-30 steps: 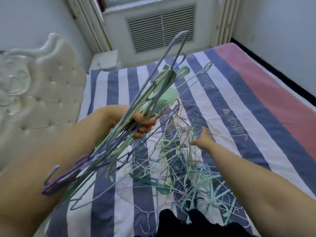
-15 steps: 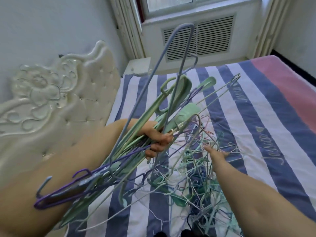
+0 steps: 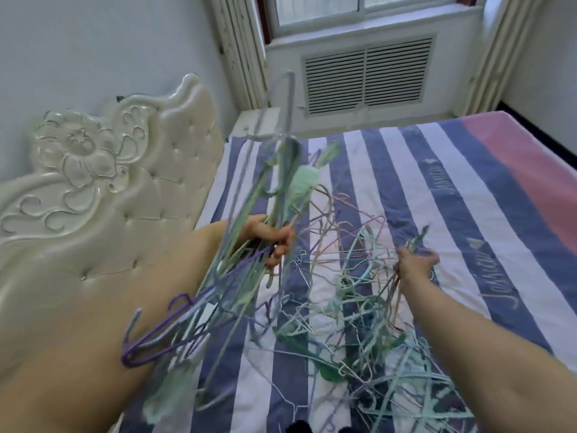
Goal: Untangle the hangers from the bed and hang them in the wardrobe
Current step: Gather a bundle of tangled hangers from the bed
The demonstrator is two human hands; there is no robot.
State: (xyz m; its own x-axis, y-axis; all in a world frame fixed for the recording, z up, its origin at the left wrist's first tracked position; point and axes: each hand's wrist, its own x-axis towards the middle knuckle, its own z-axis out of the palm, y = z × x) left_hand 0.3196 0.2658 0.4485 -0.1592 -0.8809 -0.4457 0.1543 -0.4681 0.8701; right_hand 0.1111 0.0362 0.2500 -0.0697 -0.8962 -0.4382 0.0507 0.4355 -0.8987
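Head view: a bundle of freed hangers [image 3: 249, 245] is gripped in the curled left hand [image 3: 268, 239], wire strands of the tangled pile [image 3: 352, 295] on the striped bed [image 3: 468, 189] are pinched by the right hand [image 3: 415, 264], and no wardrobe is seen, so most work is judged left

The hangers [image 3: 337, 276] looked like thin coated wire mixed with smooth green plastic. The bed sheet [image 3: 468, 195] was matt striped cloth, slightly creased. The headboard [image 3: 103, 195] showed glossy, tufted cream upholstery with a shiny carved flower. The slatted vent [image 3: 365, 76] looked painted and matt.
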